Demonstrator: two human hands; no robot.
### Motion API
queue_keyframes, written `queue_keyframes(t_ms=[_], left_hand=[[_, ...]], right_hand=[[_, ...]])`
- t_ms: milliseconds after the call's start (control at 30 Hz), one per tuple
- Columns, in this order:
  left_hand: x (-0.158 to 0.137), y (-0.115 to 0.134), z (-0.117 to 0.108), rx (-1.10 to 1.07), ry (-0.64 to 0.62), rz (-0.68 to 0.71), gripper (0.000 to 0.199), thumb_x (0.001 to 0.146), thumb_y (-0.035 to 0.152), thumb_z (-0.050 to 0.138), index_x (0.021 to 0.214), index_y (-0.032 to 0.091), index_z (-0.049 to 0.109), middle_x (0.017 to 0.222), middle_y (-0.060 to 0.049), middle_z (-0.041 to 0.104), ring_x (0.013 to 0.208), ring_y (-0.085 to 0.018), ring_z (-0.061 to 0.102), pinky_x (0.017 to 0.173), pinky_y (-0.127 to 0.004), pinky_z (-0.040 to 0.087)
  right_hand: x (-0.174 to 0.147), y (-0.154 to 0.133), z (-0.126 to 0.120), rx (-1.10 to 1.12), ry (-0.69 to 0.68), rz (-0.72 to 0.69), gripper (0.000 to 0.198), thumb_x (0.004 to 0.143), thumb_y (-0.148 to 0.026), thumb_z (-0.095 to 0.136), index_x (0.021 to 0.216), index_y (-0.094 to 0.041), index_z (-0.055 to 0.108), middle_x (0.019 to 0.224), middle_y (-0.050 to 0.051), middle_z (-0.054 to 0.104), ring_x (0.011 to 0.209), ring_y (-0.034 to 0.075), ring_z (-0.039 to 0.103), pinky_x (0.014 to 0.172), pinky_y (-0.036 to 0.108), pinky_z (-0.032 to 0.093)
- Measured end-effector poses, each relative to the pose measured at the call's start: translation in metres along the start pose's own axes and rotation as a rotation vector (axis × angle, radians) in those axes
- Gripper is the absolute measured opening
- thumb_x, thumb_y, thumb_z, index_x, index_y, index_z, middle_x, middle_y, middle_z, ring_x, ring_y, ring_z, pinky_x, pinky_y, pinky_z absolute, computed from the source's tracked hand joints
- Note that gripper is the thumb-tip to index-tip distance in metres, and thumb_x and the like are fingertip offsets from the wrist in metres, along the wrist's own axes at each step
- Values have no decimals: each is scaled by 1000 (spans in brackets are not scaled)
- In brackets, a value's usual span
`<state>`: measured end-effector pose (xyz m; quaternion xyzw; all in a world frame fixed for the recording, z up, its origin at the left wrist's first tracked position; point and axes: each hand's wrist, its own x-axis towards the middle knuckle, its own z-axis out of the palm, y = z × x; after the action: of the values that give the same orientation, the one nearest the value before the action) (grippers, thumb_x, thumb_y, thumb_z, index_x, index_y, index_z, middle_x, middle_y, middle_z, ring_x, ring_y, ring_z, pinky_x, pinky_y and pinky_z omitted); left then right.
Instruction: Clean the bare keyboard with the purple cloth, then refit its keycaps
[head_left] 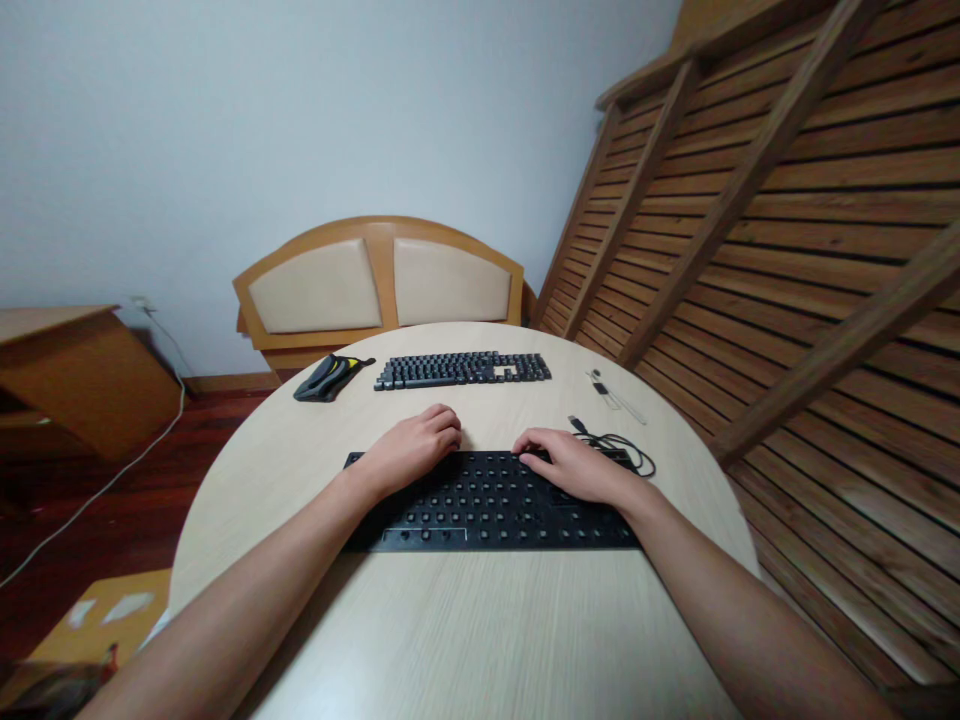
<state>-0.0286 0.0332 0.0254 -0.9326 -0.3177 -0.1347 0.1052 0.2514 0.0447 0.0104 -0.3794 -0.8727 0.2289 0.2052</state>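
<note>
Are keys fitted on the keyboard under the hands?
No, the keyboard lies bare, and the black keys are grouped beyond it.

The keyboard base (pixel 487 520) is black plastic with a low sheen; the keycaps (pixel 442 372) are dark, smooth plastic. The cable (pixel 637 448) has a black, pliable plastic-like sheath. The desk (pixel 487 630) presents a smooth, pale wood-grain surface with a soft sheen. The headboard frame (pixel 384 270) is smooth, satin-finished wood; its inset panels (pixel 315 290) resemble smooth leatherette. The slatted frame (pixel 750 270) is matt, coarse-grained wood. The floor (pixel 221 415) is dark, polished wood-look boarding. The wall (pixel 300 120) is smooth and matt.
</note>
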Motion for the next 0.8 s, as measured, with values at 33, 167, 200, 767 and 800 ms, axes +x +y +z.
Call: queue_keyframes(t_ms=[33, 167, 200, 767, 800], left_hand=[[0, 0, 0, -22, 12, 9, 20, 101, 19, 46, 97, 13, 65, 103, -8, 62, 108, -23, 53, 92, -36, 50], [0, 4, 0, -72, 6, 70, 21, 103, 23, 46, 100, 14, 65, 108, -8, 61, 112, -22, 52, 95, -36, 49], [1, 5, 0, -73, -10, 83, 21, 103, 23, 45, 100, 15, 65, 108, -8, 61, 112, -22, 53, 95, -35, 50], [12, 11, -4, 140, -47, -30, 18, 98, 11, 48, 90, 11, 64, 101, -10, 61, 104, -23, 53, 88, -33, 50], [10, 9, -4, 107, -27, -29, 18, 99, 12, 48, 91, 12, 64, 102, -9, 61, 105, -22, 53, 89, -33, 50]], right_hand=[[0, 0, 0, 1, -1, -2, 14, 92, -19, 55, 101, -19, 66, 103, 6, 71, 97, 20, 64, 89, 34, 47], [0, 2, 1, 5, 1, -12, 14, 92, -20, 54, 101, -20, 66, 103, 5, 71, 97, 21, 64, 89, 35, 47], [0, 2, 1, 5, 2, -14, 14, 92, -20, 54, 101, -21, 66, 103, 5, 71, 97, 21, 64, 89, 35, 47], [-1, 3, 1, 10, 7, -16, 14, 92, -21, 55, 101, -21, 66, 103, 5, 71, 97, 21, 64, 89, 35, 47], [-1, 3, 1, 8, 5, -14, 14, 92, -21, 55, 101, -21, 66, 103, 5, 71, 96, 21, 64, 88, 35, 47]])
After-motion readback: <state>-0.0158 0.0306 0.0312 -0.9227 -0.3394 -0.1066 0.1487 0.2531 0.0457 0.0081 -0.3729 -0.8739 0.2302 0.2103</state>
